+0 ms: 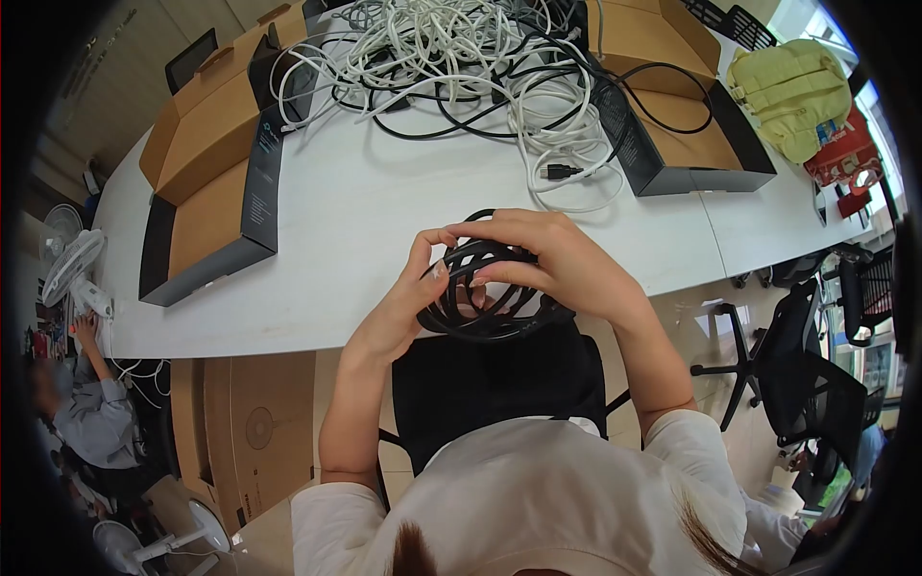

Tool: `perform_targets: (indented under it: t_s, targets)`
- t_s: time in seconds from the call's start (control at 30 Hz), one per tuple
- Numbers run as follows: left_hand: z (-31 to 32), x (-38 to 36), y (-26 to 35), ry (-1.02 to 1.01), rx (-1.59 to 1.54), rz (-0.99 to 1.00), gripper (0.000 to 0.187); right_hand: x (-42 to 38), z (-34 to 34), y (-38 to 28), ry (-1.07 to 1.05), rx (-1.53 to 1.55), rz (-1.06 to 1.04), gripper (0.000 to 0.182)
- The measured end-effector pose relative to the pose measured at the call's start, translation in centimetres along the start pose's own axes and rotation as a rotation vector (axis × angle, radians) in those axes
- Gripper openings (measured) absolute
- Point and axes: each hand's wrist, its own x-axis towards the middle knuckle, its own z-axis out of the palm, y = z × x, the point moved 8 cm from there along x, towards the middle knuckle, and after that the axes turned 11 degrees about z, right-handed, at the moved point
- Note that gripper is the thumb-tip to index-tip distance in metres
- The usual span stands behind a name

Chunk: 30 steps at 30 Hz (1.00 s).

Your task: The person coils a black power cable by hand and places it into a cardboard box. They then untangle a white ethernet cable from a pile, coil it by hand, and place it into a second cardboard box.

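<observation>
A coiled black cable (480, 322) is held in front of my body, just off the near edge of the white table (384, 221). My left hand (408, 293) grips the left side of the coil, its thumb and fingers bent round the loops. From the right, my right hand (538, 254) closes over the top of the coil with its fingers curled onto the strands. A dark connector hangs at the coil's lower right. Some fingertips are hidden behind the loops. Beyond my hands lies a large tangle of white and black cables (432, 58).
An open black-and-brown box (206, 226) stands on the left, another open box (691, 125) on the right. A yellow-green backpack (792, 96) sits at the far right. A black chair (499, 394) is below my hands. Another person (101, 413) is at the left.
</observation>
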Motion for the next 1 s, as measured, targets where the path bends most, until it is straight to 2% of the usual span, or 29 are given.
perform_targets:
  t_s: [0.07, 0.17, 0.27, 0.3, 0.37, 0.4, 0.47, 0.57, 0.67, 0.7, 0.8, 0.83, 0.93, 1.0]
  targets:
    - [-0.3, 0.4, -0.2, 0.015, 0.007, -0.032, 0.062, 0.2, 0.0, -1.0, -0.096, -0.066, 0.037, 0.048]
    - [-0.8, 0.6, 0.0, 0.085, 0.174, 0.043, 0.08, 0.6, 0.1, -0.8, -0.123, -0.236, 0.08, 0.06]
    - [-0.8, 0.9, 0.5, 0.099, 0.057, 0.039, 0.063, 0.6, 0.0, -0.4, -0.059, -0.112, 0.014, 0.071]
    - [-0.8, 1.0, 0.5, 0.12, 0.081, 0.014, 0.062, 0.6, 0.3, -0.3, -0.101, -0.102, 0.051, 0.075]
    - [-0.6, 1.1, 0.6, 0.162, 0.13, -0.038, 0.059, 0.5, 0.1, -0.5, 0.001, -0.076, -0.006, 0.073]
    - [-0.6, 1.1, 0.4, 0.133, 0.072, -0.034, 0.063, 0.4, -0.1, -0.7, 0.051, -0.064, -0.035, 0.071]
    - [-0.7, 1.0, -0.1, 0.075, -0.045, -0.028, 0.069, 0.4, 0.0, -0.2, -0.012, -0.103, -0.002, 0.069]
    - [0.2, 0.7, 0.2, 0.033, -0.038, 0.062, 0.087, 0.3, 0.1, 0.5, -0.014, -0.169, 0.052, 0.066]
    - [1.4, 0.4, 1.6, -0.029, 0.3, 0.248, 0.099, 0.4, 0.2, 1.0, 0.015, -0.145, 0.056, 0.068]
    - [1.6, 0.3, 2.4, 0.0, 0.382, 0.28, 0.085, 0.5, 0.2, 1.0, 0.021, -0.122, 0.047, 0.069]
    - [-0.9, 0.6, 1.5, 0.259, 0.328, 0.156, 0.063, 0.6, -1.2, 0.5, 0.172, -0.071, 0.124, 0.069]
    - [-0.4, 0.7, 1.9, 0.272, 0.37, 0.234, 0.039, 0.6, -1.2, 0.8, 0.168, -0.03, 0.163, 0.078]
    - [-0.3, 0.9, 2.0, 0.251, 0.407, 0.267, 0.028, 0.7, -1.3, 1.9, 0.184, 0.044, 0.211, 0.086]
    - [-0.4, 0.9, 2.1, 0.267, 0.39, 0.247, 0.021, 0.6, -0.7, 2.2, 0.068, 0.076, 0.323, 0.086]
